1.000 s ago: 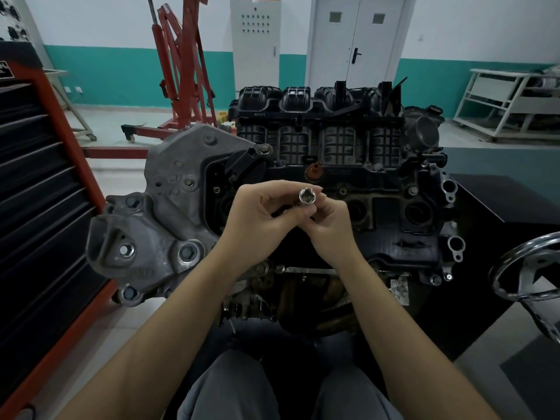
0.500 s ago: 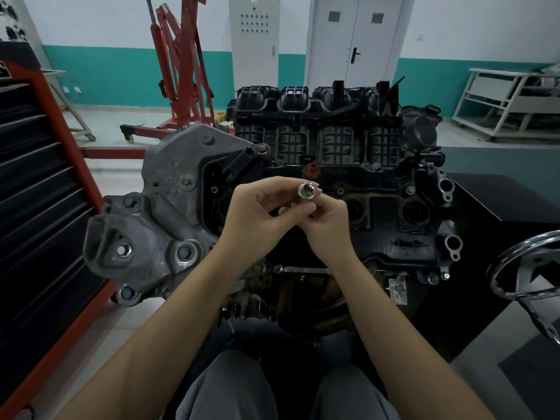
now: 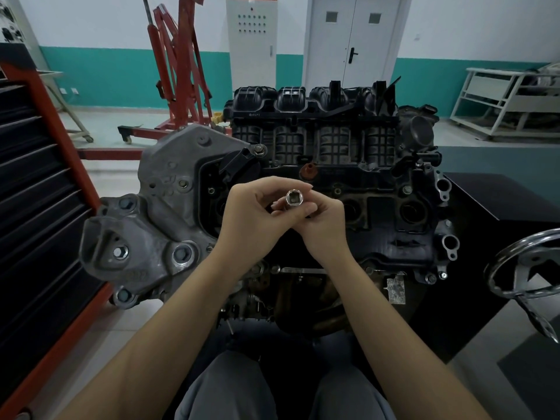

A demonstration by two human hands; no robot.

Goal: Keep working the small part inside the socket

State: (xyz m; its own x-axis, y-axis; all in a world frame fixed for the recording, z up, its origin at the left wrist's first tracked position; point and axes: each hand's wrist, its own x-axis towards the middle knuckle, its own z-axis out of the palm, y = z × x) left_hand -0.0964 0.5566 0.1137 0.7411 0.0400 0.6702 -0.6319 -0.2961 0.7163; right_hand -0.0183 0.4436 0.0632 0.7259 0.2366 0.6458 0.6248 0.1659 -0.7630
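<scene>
Head view, both hands, left (image 3: 253, 218) and right (image 3: 322, 221), still pinching socket (image 3: 294, 197), barely shifted before engine (image 3: 333, 153)

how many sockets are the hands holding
1. A single chrome socket is pinched between the fingers of the left hand and right hand, above the engine, square drive hole toward the camera. Others could be hidden inside the palms.

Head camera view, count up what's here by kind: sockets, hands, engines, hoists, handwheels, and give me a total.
Sockets: 1, the socket, pinched by the left hand and right hand
Hands: 2
Engines: 1, the engine
Hoists: 1, the red hoist
Handwheels: 1, the handwheel
Total: 6
</scene>
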